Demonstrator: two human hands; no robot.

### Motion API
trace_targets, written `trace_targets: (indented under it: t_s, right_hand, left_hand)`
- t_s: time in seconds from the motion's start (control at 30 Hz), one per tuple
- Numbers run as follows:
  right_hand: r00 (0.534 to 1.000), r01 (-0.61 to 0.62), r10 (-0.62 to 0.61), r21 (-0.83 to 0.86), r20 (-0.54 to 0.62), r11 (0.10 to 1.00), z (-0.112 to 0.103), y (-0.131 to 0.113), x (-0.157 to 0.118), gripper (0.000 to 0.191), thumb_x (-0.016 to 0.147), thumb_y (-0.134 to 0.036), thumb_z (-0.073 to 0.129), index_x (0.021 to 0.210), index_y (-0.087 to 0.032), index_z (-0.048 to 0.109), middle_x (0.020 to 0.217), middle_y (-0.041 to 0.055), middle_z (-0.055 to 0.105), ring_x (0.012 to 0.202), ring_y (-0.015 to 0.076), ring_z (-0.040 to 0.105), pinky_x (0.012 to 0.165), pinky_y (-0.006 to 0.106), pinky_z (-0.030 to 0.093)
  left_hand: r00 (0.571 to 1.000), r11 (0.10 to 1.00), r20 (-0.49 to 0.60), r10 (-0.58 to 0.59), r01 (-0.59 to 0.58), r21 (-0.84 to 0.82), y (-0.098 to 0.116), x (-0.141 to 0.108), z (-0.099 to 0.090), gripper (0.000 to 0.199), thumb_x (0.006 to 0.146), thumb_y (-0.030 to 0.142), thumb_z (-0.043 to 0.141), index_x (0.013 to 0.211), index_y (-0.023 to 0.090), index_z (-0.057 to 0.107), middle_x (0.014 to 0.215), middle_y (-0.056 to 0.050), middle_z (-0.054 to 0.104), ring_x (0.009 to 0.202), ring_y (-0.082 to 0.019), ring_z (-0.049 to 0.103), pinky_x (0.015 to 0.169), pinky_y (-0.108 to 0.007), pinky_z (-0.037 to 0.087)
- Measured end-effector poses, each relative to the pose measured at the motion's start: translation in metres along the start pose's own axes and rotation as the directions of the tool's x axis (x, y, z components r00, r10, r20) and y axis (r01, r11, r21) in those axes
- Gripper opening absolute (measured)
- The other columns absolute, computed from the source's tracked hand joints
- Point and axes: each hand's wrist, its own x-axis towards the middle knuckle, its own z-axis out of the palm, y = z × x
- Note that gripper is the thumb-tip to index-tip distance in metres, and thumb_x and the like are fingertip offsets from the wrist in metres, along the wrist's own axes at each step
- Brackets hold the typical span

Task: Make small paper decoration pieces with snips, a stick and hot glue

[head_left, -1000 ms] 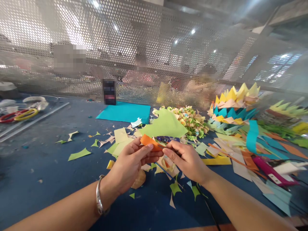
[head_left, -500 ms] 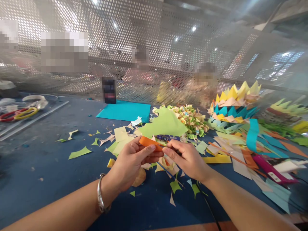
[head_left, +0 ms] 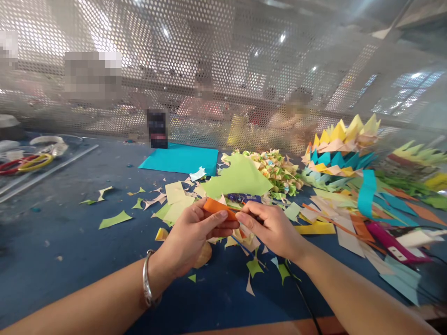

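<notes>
Between my two hands is a folded orange paper strip (head_left: 219,208). My left hand (head_left: 195,228) pinches its left part, thumb on top and fingers beneath. At the strip's right end, my right hand (head_left: 270,228) closes thumb and fingers on the paper. Just beyond the hands lies a dark blue tube or pen-like item (head_left: 243,198) with small print, and behind it a large light green paper sheet (head_left: 240,179) with scalloped cut edges. Paper scraps lie under and around both hands, with a round tan object (head_left: 203,256) partly hidden by my left hand.
A turquoise sheet (head_left: 185,159) lies at the back. A heap of small folded pieces (head_left: 277,172) is beside spiky layered paper rings (head_left: 338,153). Red and yellow scissors (head_left: 33,163) are far left. A magenta power strip (head_left: 396,244) and a black cable (head_left: 303,298) lie right.
Both hands keep the same hold on the orange strip, with only a very slight shift. The camera view has tilted a little.
</notes>
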Motion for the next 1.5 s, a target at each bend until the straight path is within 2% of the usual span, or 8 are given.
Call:
trace_targets:
  t_s: [0.23,0.77,0.93,1.2,1.3,1.5]
  right_hand:
    - [1.000,0.023,-0.023,-0.035,0.006,0.999,-0.001,0.002,-0.001,0.038,0.096,-0.044,0.048,0.067,-0.019,0.048,0.060,-0.0035,0.042,0.054,0.0089,0.039,0.050,0.023,0.031]
    - [0.999,0.031,-0.030,-0.071,0.017,0.997,-0.001,0.000,-0.001,0.038,0.096,-0.045,0.048,0.069,-0.019,0.052,0.060,-0.0026,0.045,0.054,0.0090,0.040,0.049,0.024,0.030]
    - [0.999,0.037,-0.035,-0.076,0.018,0.996,-0.001,0.002,-0.001,0.038,0.096,-0.045,0.048,0.069,-0.019,0.052,0.061,-0.0024,0.045,0.055,0.0093,0.041,0.050,0.025,0.031]
    - [1.000,0.019,-0.019,-0.048,0.016,0.999,-0.001,0.002,-0.001,0.036,0.096,-0.045,0.049,0.073,-0.018,0.056,0.060,-0.0028,0.048,0.050,0.0077,0.039,0.046,0.024,0.029]
    - [1.000,0.025,-0.024,-0.059,0.016,0.998,-0.001,0.002,-0.001,0.036,0.095,-0.045,0.050,0.071,-0.019,0.054,0.058,-0.0028,0.046,0.049,0.0081,0.039,0.046,0.025,0.028]
    - [0.999,0.054,-0.054,-0.091,-0.002,0.994,-0.001,0.003,-0.001,0.036,0.095,-0.045,0.050,0.070,-0.019,0.053,0.056,-0.0037,0.043,0.049,0.0083,0.037,0.046,0.024,0.028]
  left_hand:
    - [1.000,1.000,0.015,-0.008,0.008,0.006,-0.001,0.001,-0.001,0.022,0.077,0.030,0.076,0.083,0.015,0.060,0.079,-0.005,0.076,0.076,-0.016,0.072,0.070,-0.023,0.056]
    - [0.997,0.998,0.028,-0.066,0.066,0.005,-0.002,-0.001,0.002,0.016,0.079,0.024,0.073,0.081,0.015,0.060,0.078,-0.006,0.074,0.076,-0.018,0.072,0.071,-0.026,0.056]
    - [0.996,0.988,0.046,-0.075,0.068,0.136,0.000,-0.002,0.002,0.015,0.082,0.027,0.070,0.084,0.015,0.061,0.080,-0.006,0.073,0.076,-0.017,0.071,0.060,-0.021,0.053]
    - [0.988,0.880,0.051,0.147,-0.154,0.450,0.011,-0.003,-0.003,0.016,0.080,0.032,0.069,0.083,0.019,0.061,0.079,-0.007,0.073,0.066,-0.020,0.072,0.047,-0.022,0.051]
    - [0.990,0.877,0.033,0.137,-0.137,0.461,0.011,-0.003,-0.004,0.012,0.081,0.031,0.067,0.080,0.019,0.063,0.075,-0.006,0.073,0.066,-0.021,0.073,0.048,-0.022,0.051]
    - [0.998,0.930,-0.007,0.056,-0.049,0.365,0.009,-0.001,-0.004,0.012,0.079,0.029,0.070,0.078,0.017,0.069,0.073,-0.007,0.074,0.065,-0.018,0.071,0.055,-0.024,0.052]
